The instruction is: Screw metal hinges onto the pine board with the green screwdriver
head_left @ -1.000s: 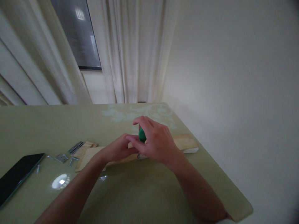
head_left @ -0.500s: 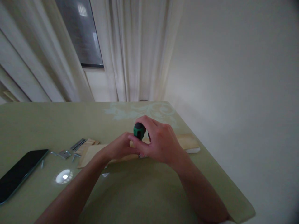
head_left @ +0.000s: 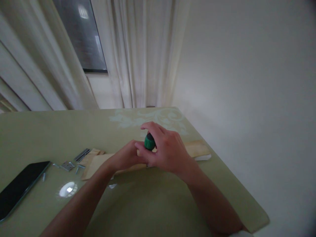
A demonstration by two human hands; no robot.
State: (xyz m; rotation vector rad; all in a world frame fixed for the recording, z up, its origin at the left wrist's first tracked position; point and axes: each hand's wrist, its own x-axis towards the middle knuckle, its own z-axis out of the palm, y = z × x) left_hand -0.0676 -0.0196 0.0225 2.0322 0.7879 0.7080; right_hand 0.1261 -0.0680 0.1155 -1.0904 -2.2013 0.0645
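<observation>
My right hand [head_left: 168,151] grips the green and black handle of a screwdriver [head_left: 149,142], its butt end facing up. Thumb and fingers curl round the handle, with the index finger raised above it. My left hand [head_left: 128,154] is closed beside the screwdriver's lower part, touching the right thumb. What its fingers pinch is hidden, as are the shaft and tip. Under the hands lies pale wood, showing as a light board [head_left: 95,166] on the left and a longer piece [head_left: 198,148] on the right. The hands hide whether these join.
Left of the boards lie a metal hinge plate [head_left: 67,165], a dark metal strip [head_left: 82,154], small wood pieces [head_left: 92,154] and several screws [head_left: 79,168]. A black phone [head_left: 22,184] rests at the far left. The green table [head_left: 148,204] ends at a wall on the right.
The screwdriver handle has turned and shifted slightly right and down in my right hand. The right index finger has straightened above it. My left hand stays in place; the view has shifted slightly.
</observation>
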